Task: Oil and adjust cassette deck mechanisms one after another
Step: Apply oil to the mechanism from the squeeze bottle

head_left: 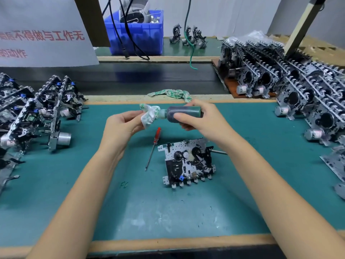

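Observation:
A small dark oil bottle (183, 113) lies sideways in the air above the green mat (93, 184), gripped by my right hand (201, 122). Its neck points left into a crumpled white-green rag (149, 114), which my left hand (121, 128) pinches around the bottle's tip. Below the hands a cassette deck mechanism (188, 162) lies flat on the mat. A red-handled screwdriver (153, 146) rests on the mat just left of the mechanism.
Several cassette mechanisms stand in rows at the left (37, 113) and at the right (298, 86). A second rag (170, 94) lies on the wooden rail behind the mat. A blue bin (141, 36) and hanging cables sit beyond a dark belt.

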`<state>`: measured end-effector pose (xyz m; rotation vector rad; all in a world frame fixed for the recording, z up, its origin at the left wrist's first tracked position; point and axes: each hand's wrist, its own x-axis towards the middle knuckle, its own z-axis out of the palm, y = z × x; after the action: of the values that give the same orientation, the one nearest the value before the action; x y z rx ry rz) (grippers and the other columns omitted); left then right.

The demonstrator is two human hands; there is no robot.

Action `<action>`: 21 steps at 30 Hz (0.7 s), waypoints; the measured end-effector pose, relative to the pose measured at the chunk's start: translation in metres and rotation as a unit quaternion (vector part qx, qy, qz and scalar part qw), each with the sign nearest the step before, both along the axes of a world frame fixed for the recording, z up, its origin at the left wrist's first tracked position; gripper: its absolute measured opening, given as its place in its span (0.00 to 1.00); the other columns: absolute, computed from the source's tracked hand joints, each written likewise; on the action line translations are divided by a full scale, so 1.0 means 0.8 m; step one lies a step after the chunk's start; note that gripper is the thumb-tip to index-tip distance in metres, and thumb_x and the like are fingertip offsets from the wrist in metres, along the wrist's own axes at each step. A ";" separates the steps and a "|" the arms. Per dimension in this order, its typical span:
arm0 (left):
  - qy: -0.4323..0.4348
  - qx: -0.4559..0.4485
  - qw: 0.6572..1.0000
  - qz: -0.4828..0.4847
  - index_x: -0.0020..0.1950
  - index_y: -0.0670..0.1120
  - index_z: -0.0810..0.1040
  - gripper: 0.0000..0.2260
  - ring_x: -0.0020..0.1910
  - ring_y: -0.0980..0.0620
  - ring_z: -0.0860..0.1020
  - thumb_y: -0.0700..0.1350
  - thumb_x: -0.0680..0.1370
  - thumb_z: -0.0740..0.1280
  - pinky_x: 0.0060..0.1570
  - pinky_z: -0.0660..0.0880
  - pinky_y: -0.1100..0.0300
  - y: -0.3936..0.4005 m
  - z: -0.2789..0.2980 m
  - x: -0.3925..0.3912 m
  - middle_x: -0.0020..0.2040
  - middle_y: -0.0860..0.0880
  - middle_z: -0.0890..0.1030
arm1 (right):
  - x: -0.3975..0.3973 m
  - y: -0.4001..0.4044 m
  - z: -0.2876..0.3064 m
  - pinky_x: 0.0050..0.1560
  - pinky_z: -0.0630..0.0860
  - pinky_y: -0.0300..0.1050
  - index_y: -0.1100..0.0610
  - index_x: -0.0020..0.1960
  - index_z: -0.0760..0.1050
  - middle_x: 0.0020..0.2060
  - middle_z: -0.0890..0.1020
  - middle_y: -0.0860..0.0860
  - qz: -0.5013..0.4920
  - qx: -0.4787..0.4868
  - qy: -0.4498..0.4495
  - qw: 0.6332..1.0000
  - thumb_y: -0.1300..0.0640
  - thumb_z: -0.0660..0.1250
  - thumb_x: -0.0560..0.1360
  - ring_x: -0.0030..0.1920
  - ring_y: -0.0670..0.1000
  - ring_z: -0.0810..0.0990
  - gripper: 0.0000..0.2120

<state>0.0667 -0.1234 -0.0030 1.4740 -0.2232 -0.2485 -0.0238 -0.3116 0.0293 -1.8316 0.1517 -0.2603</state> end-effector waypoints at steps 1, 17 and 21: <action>-0.032 0.033 0.999 0.005 0.43 0.46 0.82 0.03 0.38 0.59 0.82 0.40 0.71 0.73 0.40 0.76 0.70 -0.001 0.003 -0.002 0.37 0.53 0.85 | -0.004 -0.003 0.000 0.41 0.79 0.45 0.59 0.48 0.75 0.37 0.83 0.55 0.003 -0.023 0.005 1.000 0.56 0.73 0.72 0.36 0.49 0.80 0.10; -0.147 0.237 0.954 0.108 0.44 0.43 0.83 0.02 0.31 0.60 0.78 0.38 0.73 0.71 0.38 0.72 0.74 0.018 -0.022 0.002 0.32 0.55 0.81 | -0.059 -0.075 -0.037 0.46 0.74 0.34 0.48 0.50 0.73 0.44 0.82 0.44 -0.165 0.073 -0.017 0.983 0.61 0.73 0.70 0.40 0.40 0.79 0.14; -0.253 0.327 0.901 0.132 0.49 0.47 0.82 0.06 0.41 0.54 0.78 0.39 0.75 0.69 0.42 0.69 0.68 0.017 -0.033 -0.012 0.46 0.51 0.82 | -0.057 -0.087 -0.054 0.48 0.73 0.28 0.49 0.52 0.72 0.51 0.81 0.46 -0.201 0.035 -0.035 0.978 0.64 0.72 0.71 0.49 0.37 0.78 0.16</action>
<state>0.0573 -0.1095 -0.0294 2.2060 -0.3751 0.3268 -0.0690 -0.3815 -0.0135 -1.7069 0.4781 -0.5951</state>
